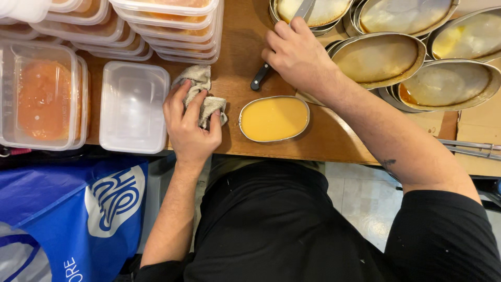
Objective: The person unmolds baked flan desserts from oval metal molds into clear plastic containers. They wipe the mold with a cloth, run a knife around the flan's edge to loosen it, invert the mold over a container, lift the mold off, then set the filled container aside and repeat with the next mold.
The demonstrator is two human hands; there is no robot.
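While the wooden table (245, 47) is stretching across the whole upper view as the biggest surface, a person in a black top is leaning over its near edge with both bare arms reaching onto it. Lying below the table's left end, a blue bag (68, 219) with white print is filling the lower left corner. Stacks of clear lidded plastic containers (167, 26) holding orange food are crowding the table's far left, and one empty clear container (133, 107) is sitting just beside the left hand. Oval metal moulds (378, 57) with pale and brownish set contents are overlapping one another at the far right. One smaller oval metal mould (274, 119), filled with smooth yellow custard, is sitting alone near the table's front edge, between the two hands and touching neither. The right hand (297, 52) is lying curled, knuckles up, over a knife: the knife's black handle (260, 77) is sticking out below the palm and its blade (302, 9) is pointing away over a far mould; whether the fingers are truly clasping it I cannot tell. The left hand (189, 122) is pressing down with fingers closed on a crumpled grey cloth (203, 91), which is bunching up beside the yellow mould.
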